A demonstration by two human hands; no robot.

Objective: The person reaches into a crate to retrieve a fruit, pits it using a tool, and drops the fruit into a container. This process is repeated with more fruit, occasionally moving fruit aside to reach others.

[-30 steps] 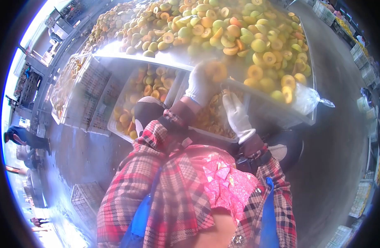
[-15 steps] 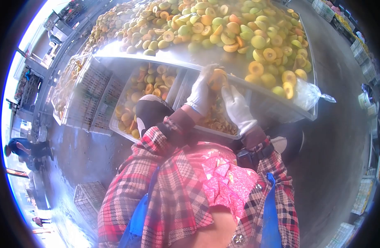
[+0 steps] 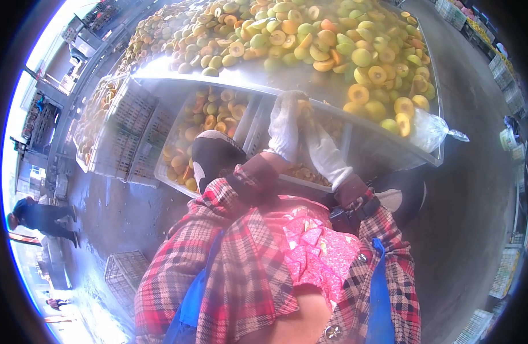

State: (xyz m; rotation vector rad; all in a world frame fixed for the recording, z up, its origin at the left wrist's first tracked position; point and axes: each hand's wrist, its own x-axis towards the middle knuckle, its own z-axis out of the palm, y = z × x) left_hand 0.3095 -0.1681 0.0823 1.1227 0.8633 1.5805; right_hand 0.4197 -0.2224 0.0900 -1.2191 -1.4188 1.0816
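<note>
My left hand [image 3: 284,127], in a white knit glove with a darkened fingertip area, is closed around a yellow-orange peach piece [image 3: 303,105]. Only a little of the fruit shows between the hands. My right hand [image 3: 327,153], also white-gloved, presses against it from the right, its fingers partly hidden and smeared. Both hands are over a white crate [image 3: 310,185] between my knees, which holds small brownish-yellow bits [image 3: 301,171]. Beyond the hands, a metal-edged table [image 3: 246,86] is heaped with peaches [image 3: 315,49], many cut in half with round hollows showing.
A crate of peach halves [image 3: 209,117] stands left of my knee, with stacked white crates [image 3: 117,123] farther left. A tied clear plastic bag [image 3: 430,131] hangs at the table's right corner. Another crate [image 3: 126,275] lies on the wet floor; a person [image 3: 43,218] is at far left.
My hands have drawn closer together, and the peach piece is now mostly hidden between them. The left hand is more upright. The person at far left has shifted and shows more of their legs.
</note>
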